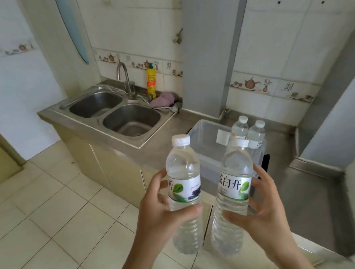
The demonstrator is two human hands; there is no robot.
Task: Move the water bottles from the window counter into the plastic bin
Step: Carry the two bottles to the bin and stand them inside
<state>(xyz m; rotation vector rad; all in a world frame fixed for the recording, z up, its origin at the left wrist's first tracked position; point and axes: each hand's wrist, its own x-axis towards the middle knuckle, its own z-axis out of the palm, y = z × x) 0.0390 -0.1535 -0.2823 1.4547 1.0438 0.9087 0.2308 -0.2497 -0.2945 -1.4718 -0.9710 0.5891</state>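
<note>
Beyond the left hand (156,209) sits a double steel sink (114,115), a yellow detergent bottle (151,83) and pink cloth (162,99) behind it.

White glazed wall tiles (137,26) carry a narrow border strip printed with brown teapots (252,84). A grey square column (212,42) rises from the stainless steel bench (310,185). A double-bowl steel sink (114,112) with a curved chrome tap (122,74) sits in the corner above beige cabinet doors (109,162). Pale square floor tiles (48,215) lie in soft daylight.
</note>
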